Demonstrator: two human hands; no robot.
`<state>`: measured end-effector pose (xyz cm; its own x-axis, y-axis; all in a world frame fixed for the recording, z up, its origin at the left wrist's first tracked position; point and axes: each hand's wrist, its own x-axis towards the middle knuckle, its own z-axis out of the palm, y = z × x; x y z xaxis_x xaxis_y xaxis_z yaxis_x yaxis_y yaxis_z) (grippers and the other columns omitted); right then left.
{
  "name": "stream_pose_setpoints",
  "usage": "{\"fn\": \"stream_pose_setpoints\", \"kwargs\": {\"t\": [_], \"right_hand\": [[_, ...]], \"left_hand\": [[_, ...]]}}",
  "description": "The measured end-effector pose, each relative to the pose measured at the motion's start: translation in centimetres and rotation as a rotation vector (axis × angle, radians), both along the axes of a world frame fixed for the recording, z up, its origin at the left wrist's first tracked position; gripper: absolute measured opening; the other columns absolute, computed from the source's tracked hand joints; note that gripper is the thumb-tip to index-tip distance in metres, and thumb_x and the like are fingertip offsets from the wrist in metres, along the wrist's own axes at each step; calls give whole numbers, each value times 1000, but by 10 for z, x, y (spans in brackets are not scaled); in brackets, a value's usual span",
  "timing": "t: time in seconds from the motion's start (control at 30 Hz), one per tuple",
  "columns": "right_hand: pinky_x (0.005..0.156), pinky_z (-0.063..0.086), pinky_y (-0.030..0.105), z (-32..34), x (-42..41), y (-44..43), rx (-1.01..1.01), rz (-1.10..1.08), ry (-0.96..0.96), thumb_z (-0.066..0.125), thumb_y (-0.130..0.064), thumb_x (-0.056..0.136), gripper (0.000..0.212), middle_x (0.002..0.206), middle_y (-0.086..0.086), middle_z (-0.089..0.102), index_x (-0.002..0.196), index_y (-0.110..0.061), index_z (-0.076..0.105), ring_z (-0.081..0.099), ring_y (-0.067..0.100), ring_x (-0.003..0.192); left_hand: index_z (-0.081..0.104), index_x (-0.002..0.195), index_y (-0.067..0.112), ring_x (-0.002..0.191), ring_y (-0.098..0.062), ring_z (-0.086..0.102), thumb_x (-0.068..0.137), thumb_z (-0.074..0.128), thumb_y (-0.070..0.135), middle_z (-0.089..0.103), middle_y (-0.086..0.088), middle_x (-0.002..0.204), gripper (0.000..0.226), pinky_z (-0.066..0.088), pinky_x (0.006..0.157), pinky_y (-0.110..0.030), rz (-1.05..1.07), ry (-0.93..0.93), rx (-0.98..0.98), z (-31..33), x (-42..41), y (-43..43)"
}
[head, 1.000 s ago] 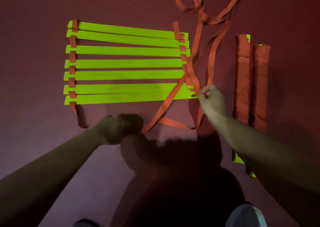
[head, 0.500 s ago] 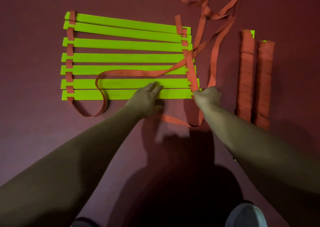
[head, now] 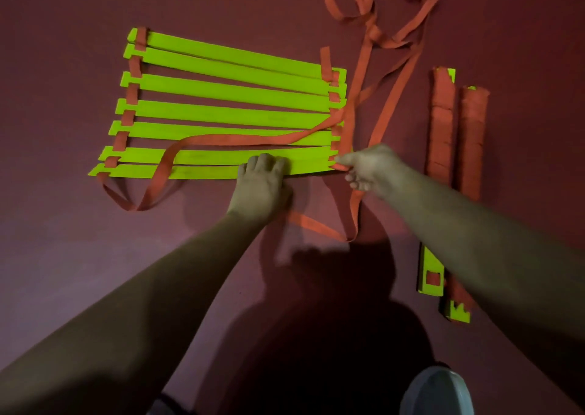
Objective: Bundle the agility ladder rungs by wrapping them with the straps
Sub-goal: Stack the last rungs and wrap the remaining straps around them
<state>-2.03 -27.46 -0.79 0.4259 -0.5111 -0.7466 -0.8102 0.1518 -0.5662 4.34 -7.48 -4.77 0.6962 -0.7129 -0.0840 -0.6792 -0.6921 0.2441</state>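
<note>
While left hand [head: 259, 187] presses rungs [head: 221, 111], right hand [head: 373, 171] pinches strap [head: 354, 215].

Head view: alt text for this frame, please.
Seven lime-green ladder rungs lie flat side by side on a dark red floor, linked by orange strap. The left hand presses on the nearest rungs while the right hand pinches the strap at their right end. Two strap-wrapped bundles lie to the right.

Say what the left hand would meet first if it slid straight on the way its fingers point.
Probably the loose orange strap lying across the green rungs, just ahead of the left hand, which rests on the nearest rungs. Whether the strap lies flat there is unclear.
</note>
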Motion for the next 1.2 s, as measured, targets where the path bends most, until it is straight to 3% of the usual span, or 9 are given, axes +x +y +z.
{"fn": "stream_pose_setpoints", "kwargs": {"t": [0.13, 0.27, 0.37, 0.5, 0.63, 0.8, 0.9, 1.07, 1.2], "right_hand": [[49, 30, 24, 74, 12, 1, 88, 132, -48, 74, -25, 84, 28, 59, 2, 47, 67, -16, 53, 42, 11, 51], [47, 31, 20, 164, 13, 15, 55, 193, -124, 70, -25, 87, 26, 57, -1, 45, 68, -18, 53, 43, 5, 42], [49, 36, 23, 226, -3, 35, 38, 169, -244, 72, -38, 84, 31, 61, 0, 50, 72, -15, 56, 50, 8, 46], [60, 37, 29, 292, -38, 48, -307, 291, -468, 75, -58, 72, 47, 69, 5, 54, 74, -14, 59, 48, 18, 62], [88, 48, 31, 336, -74, 58, -496, 407, -597, 76, -49, 76, 54, 102, 1, 66, 111, -10, 65, 61, 13, 93], [68, 47, 34, 351, -130, 65, -647, 747, -429, 81, -23, 75, 24, 78, -1, 67, 93, -11, 70, 60, 14, 74], [67, 46, 34, 352, -156, 70, -769, 704, -409, 76, -26, 78, 19, 78, 6, 70, 88, -11, 70, 66, 22, 78], [67, 44, 39, 383, -179, 90, -862, 652, -505, 72, -28, 80, 20, 68, 3, 64, 68, -19, 60, 62, 24, 74], [63, 41, 39, 412, -195, 108, -946, 680, -575, 72, -34, 80, 28, 65, 2, 62, 65, -17, 56, 59, 23, 70]], "left_hand": [[58, 127, 5, 107, -39, 59, 82, 65, 33, 64, -21, 118, 54, 48, 90, -44, -62, -31, -288, 58, 8, -16], [67, 95, 10, 79, -39, 64, 78, 60, 28, 67, -16, 82, 27, 49, 66, -42, -129, -143, -286, 138, 19, -20], [62, 78, 10, 76, -40, 62, 75, 54, 19, 62, -16, 75, 13, 47, 63, -44, -139, -118, -295, 202, 18, -10], [68, 84, 15, 84, -36, 64, 80, 57, 28, 68, -11, 83, 17, 50, 70, -45, -65, 23, -384, 276, 2, 17], [73, 88, 15, 74, -28, 64, 79, 56, 42, 70, -7, 76, 33, 47, 66, -41, -43, 98, -404, 351, -23, 46], [73, 81, 18, 62, 2, 55, 87, 72, 24, 73, 1, 71, 8, 48, 65, -31, 48, 218, -620, 420, -59, 78], [72, 77, 22, 62, 3, 59, 87, 72, 16, 71, 15, 65, 11, 49, 66, -27, 142, 326, -789, 447, -82, 97], [68, 72, 21, 56, 8, 59, 88, 71, 15, 69, 19, 59, 17, 46, 55, -16, 227, 329, -902, 461, -109, 128], [65, 94, 16, 71, 1, 65, 84, 73, 8, 72, 6, 82, 15, 51, 66, -17, 239, 407, -996, 457, -116, 152]]}}
